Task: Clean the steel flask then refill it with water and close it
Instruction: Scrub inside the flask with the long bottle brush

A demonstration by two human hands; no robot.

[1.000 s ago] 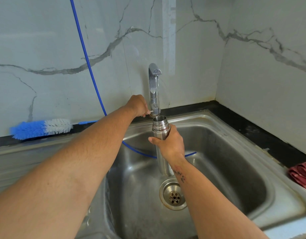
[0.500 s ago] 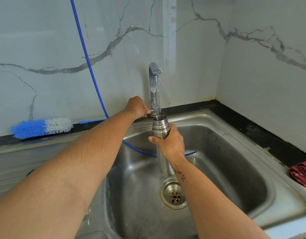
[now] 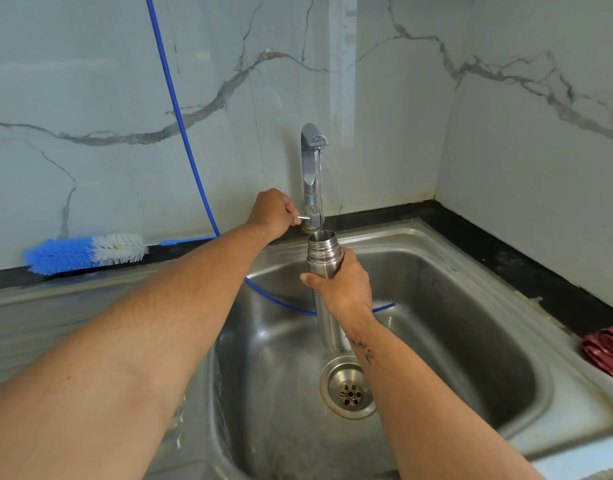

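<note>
Head view: right hand (image 3: 343,289) fingers wrapped round upper part of steel flask (image 3: 324,258), held upright w/ open mouth under tap (image 3: 312,168), above the sink (image 3: 471,306) basin. Thin stream of water (image 3: 320,188) drops into the mouth. Left hand (image 3: 272,213), at 10 o'clock from flask, pinches tap's small lever (image 3: 303,218). Drain (image 3: 349,391) at 6 o'clock. Blue hose (image 3: 180,123) runs down wall into basin. Bottle brush (image 3: 85,251) at 9 o'clock on ledge; red cloth (image 3: 606,344) at 4 o'clock.
</note>
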